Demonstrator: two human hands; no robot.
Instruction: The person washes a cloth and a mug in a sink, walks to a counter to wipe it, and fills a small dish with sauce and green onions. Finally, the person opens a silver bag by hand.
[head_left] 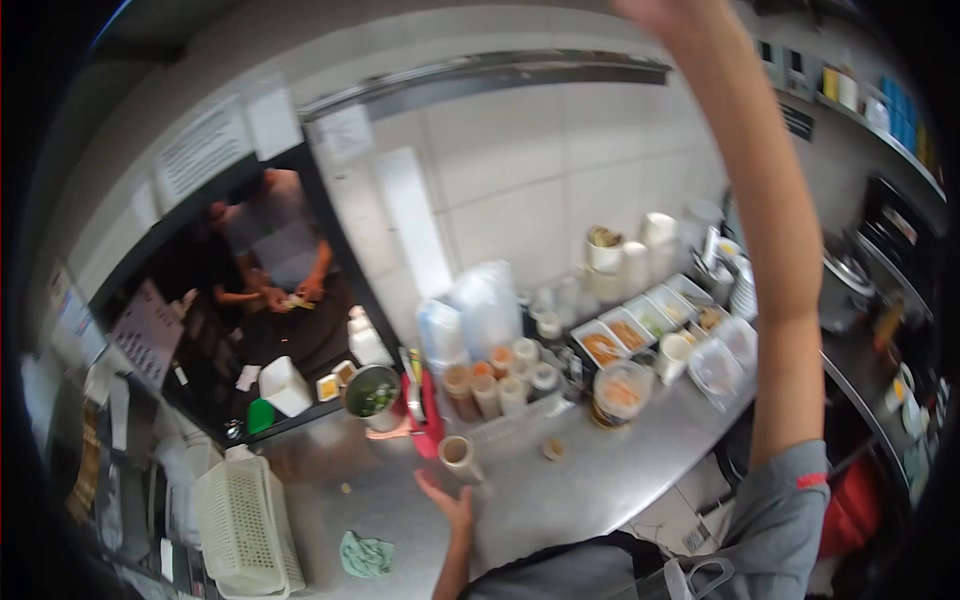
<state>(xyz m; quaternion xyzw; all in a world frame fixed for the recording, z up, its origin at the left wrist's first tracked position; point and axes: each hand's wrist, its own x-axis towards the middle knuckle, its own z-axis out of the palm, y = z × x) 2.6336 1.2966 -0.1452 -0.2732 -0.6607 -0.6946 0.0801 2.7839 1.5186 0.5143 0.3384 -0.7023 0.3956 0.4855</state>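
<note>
My left hand (450, 503) is low over the steel counter (560, 495), fingers apart. Just beyond its fingertips stands a beige cup (458, 452) with a brownish inside. My right arm (775, 230) reaches far up across the view. Only a blurred part of my right hand (655, 12) shows at the top edge, its fingers cut off. To the right of the cup lies a small round brown item (552, 449). A steel pot with green leaves (377, 392) stands behind the cup, beside a red holder (424, 412).
A green cloth (366, 554) and a pale plastic basket (245, 520) are at the left. Several sauce bottles (490, 390), a tub of orange food (622, 390) and a tray of toppings (640, 328) line the wall. Through the opening, a person (275, 240) works with both hands.
</note>
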